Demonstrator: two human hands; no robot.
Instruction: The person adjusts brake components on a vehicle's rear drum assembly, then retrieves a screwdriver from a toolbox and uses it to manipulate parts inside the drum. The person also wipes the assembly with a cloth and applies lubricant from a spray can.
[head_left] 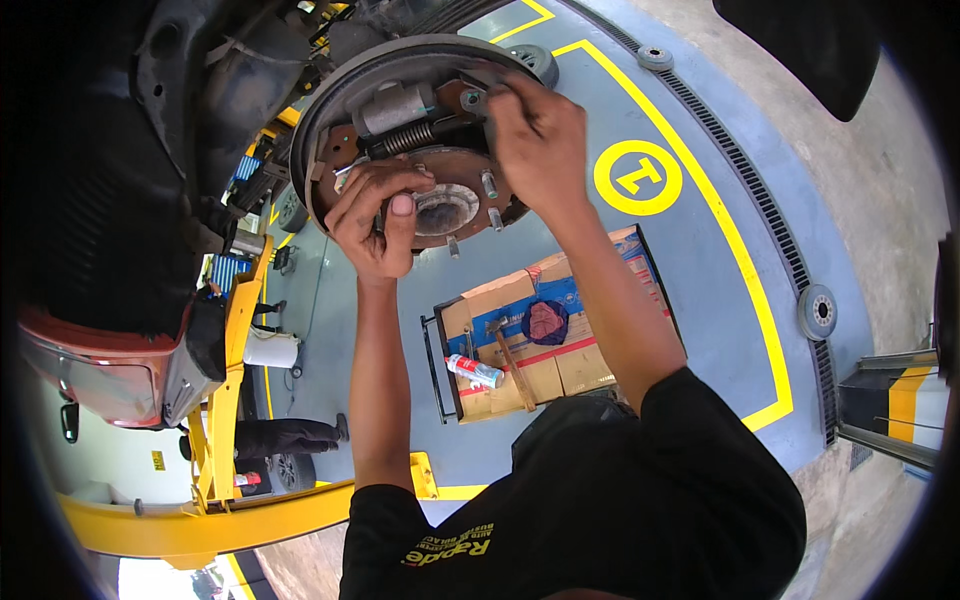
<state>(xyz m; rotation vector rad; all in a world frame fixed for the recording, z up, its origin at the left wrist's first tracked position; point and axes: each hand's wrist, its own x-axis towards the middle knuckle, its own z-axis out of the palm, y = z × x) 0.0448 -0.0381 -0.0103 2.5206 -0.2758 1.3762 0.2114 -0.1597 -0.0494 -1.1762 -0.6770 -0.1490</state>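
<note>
An open drum brake assembly (425, 47) hangs in front of me, with a grey cylinder (395, 108) in its upper part. Under that cylinder runs a dark coil spring (408, 138). Wheel studs (489, 184) stick out around the rusty hub's pale centre (447, 212). My left hand (375, 215) is at the hub's lower left, its fingers curled and thumb bent; whatever lies between them is hidden. At the upper right, my right hand (540, 145) is closed against the brake's inner edge beside a small metal fitting (472, 100). Its fingers hide what they grip.
Below the brake stands a cardboard-covered cart (480, 405) carrying a hammer (514, 365), a spray can (474, 371) and a reddish cloth bundle (546, 322). A yellow lift post (240, 340) and red car body (100, 370) are left. Another person (285, 437) is beyond the post.
</note>
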